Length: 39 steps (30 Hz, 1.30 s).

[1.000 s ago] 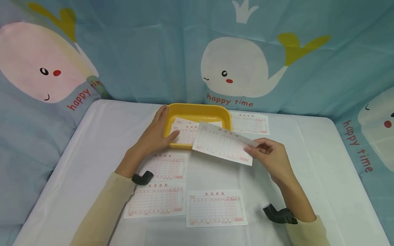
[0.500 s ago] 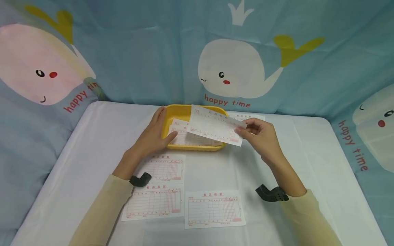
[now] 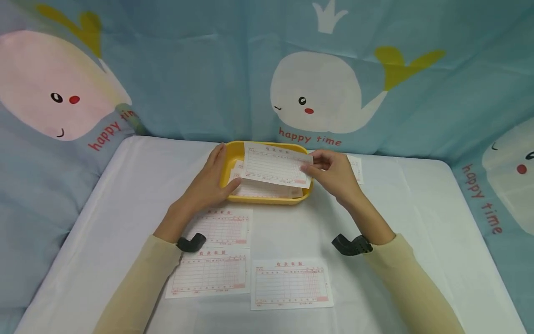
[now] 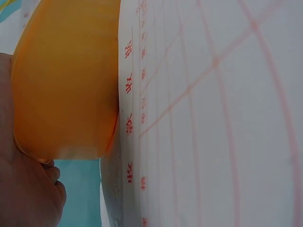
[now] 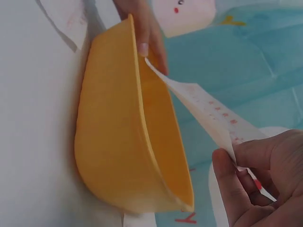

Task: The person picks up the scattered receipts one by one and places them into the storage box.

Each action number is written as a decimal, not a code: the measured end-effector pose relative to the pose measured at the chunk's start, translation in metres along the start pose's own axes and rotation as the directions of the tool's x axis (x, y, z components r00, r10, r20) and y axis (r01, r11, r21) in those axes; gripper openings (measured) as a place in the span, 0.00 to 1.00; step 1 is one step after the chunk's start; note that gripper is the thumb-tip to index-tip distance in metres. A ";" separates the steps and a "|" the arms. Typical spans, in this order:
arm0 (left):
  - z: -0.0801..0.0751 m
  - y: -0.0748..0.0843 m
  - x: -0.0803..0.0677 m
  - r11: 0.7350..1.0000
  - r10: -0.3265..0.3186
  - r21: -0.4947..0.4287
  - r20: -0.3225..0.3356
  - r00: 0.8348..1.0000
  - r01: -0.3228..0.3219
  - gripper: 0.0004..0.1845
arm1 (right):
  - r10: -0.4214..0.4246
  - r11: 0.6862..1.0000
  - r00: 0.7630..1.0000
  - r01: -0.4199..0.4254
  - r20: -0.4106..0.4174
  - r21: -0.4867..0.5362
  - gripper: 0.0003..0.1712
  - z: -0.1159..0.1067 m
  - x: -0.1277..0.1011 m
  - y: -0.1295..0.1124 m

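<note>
Over the mouth of the yellow plastic tub [image 3: 258, 201], pinches a red-printed receipt slip [image 3: 275, 166] by its right edge with the right hand [image 3: 333, 174], thumb on the printed face, fingers tucked behind, next to no gap between them. Holds the paper tilted, printed face toward the head camera, with a slight bend seen from the right wrist. Cannot tell whether its far end touches anything in the tub. Grasps the tub by its left end with the left hand [image 3: 208, 178], thumb hooked over into the inside, fingers along the outer wall, spread only as far as the tub corner between them.

Inside the tub, beneath the pinched paper, overlapping loose slips [image 3: 267, 190], partly covered, too hidden to count, with bare yellow showing at the far left. To the right of the tub, behind the right hand, another printed slip [image 3: 357, 170], mostly hidden. In front of the tub, flat on the white cloth [image 3: 434, 222]: an upper left slip [image 3: 229, 227], partly under the left wrist; just below, a lower left slip [image 3: 212, 271]; beside that, a lower right slip [image 3: 292, 285]. Beyond the table, a blue whale-print curtain [image 3: 200, 83].
</note>
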<state>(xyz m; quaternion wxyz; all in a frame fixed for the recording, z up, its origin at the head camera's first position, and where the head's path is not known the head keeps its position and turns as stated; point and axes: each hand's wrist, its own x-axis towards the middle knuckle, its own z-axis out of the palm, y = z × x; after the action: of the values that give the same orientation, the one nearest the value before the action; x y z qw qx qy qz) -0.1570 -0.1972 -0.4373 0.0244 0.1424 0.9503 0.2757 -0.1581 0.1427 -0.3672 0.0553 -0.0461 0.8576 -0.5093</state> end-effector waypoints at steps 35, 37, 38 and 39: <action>0.000 0.000 -0.001 1.000 -0.009 -0.022 0.012 1.000 0.010 0.56 | -0.335 0.934 0.940 0.322 -0.066 -0.158 0.26 0.015 -0.013 -0.006; 0.000 0.000 -0.001 1.000 -0.009 -0.019 0.011 1.000 0.009 0.56 | -0.349 0.928 0.934 0.335 -0.070 -0.162 0.26 0.013 -0.020 -0.004; 0.000 0.000 -0.001 1.000 -0.008 -0.019 0.009 1.000 0.008 0.56 | -0.349 0.928 0.934 0.335 -0.070 -0.162 0.26 0.012 -0.024 -0.002; 0.000 0.000 -0.001 1.000 -0.007 -0.019 0.010 1.000 0.007 0.56 | -0.346 0.929 0.936 0.332 -0.069 -0.164 0.26 0.011 -0.027 0.000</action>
<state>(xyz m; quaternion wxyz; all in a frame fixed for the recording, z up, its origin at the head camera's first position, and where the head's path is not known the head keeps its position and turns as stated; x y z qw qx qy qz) -0.1563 -0.1975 -0.4376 0.0315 0.1403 0.9480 0.2840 -0.1300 0.1371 -0.3709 -0.0788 -0.1728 0.8742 -0.4469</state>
